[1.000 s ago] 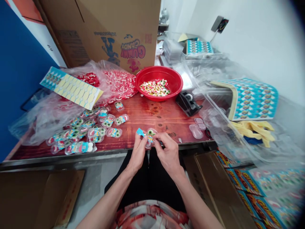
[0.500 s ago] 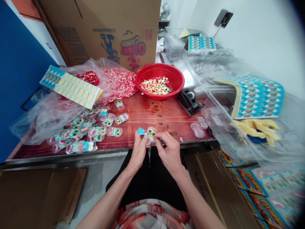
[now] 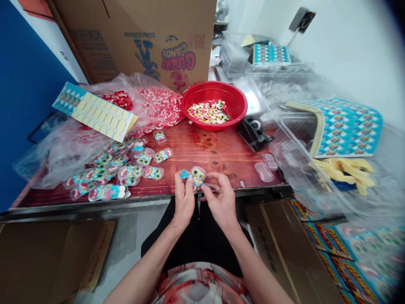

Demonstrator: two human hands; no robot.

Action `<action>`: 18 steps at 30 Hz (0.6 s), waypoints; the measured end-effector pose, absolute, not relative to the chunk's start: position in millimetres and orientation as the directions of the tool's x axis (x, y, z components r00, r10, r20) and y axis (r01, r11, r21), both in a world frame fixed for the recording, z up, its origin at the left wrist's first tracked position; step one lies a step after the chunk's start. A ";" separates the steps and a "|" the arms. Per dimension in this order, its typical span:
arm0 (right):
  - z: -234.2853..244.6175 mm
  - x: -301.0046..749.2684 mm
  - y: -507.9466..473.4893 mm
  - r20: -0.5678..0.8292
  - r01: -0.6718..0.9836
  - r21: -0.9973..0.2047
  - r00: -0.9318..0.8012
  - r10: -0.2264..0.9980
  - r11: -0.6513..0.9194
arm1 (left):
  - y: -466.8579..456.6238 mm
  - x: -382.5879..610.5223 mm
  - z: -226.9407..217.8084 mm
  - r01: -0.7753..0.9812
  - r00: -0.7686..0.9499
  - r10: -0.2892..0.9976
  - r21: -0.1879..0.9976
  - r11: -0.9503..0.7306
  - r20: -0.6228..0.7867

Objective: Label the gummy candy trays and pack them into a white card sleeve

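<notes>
Between my hands, at the table's front edge, is a small clear plastic candy pack (image 3: 198,172) with green eye-shaped gummies in it. A blue printed label (image 3: 198,182) lies across its middle, one end sticking up at the left. My left hand (image 3: 183,200) grips the pack's left side, thumb on the label. My right hand (image 3: 221,197) is closed in a pinch at the label's right end. To the left lies a pile of filled, labelled candy packs (image 3: 103,173). The undersides of the pack and fingertips are hidden.
A red bowl (image 3: 236,107) of eye gummies stands behind, beside a bag of red-and-white gummies (image 3: 158,107) and a label sheet (image 3: 98,114). Right are a black tape dispenser (image 3: 255,134), empty plastic shells (image 3: 264,172) and a clear bin (image 3: 303,169) with yellow gloves (image 3: 348,169).
The pack has shifted slightly left and up in my hands. My right fingers have moved a little left along the label. The view has tilted slightly.
</notes>
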State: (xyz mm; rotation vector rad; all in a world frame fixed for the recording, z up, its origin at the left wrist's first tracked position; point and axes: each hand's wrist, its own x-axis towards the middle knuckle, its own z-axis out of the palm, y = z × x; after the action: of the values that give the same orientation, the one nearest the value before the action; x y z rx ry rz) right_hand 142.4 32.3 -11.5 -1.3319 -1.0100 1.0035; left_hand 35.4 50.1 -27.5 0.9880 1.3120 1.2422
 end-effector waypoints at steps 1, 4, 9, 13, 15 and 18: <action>-14.2 143.6 33.2 -0.108 -0.140 -0.987 0.264 0.958 -0.073 | 48.4 36.4 -26.5 -0.061 -0.161 0.981 0.993 0.102 -0.111; -20.6 152.9 36.2 -0.290 -0.338 -0.920 0.242 0.926 -0.199 | 45.1 37.5 -23.7 -0.047 -0.210 0.976 0.998 0.046 -0.055; -21.6 162.3 32.1 -0.242 -0.291 -0.944 0.291 0.926 -0.156 | 48.9 30.1 -19.5 0.010 -0.243 0.970 1.000 -0.026 0.028; -18.1 150.6 30.1 -0.181 -0.249 -0.961 0.226 0.957 -0.123 | 49.6 28.1 -18.6 0.026 -0.241 0.970 1.000 0.010 -0.003; -18.0 145.0 32.0 -0.205 -0.273 -0.952 0.245 0.948 -0.135 | 48.8 30.5 -19.0 -0.057 -0.235 0.970 0.997 0.050 -0.062; -20.7 142.0 35.0 -0.213 -0.303 -0.944 0.261 0.942 -0.129 | 49.7 34.2 -19.0 -0.286 -0.172 0.975 0.955 0.085 -0.138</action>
State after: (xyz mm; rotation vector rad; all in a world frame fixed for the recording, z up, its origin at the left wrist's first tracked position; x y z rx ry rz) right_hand 142.0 35.0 -20.7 -1.2428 -0.6967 1.2329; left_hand 34.2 49.7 -19.0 0.8217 1.1835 1.3803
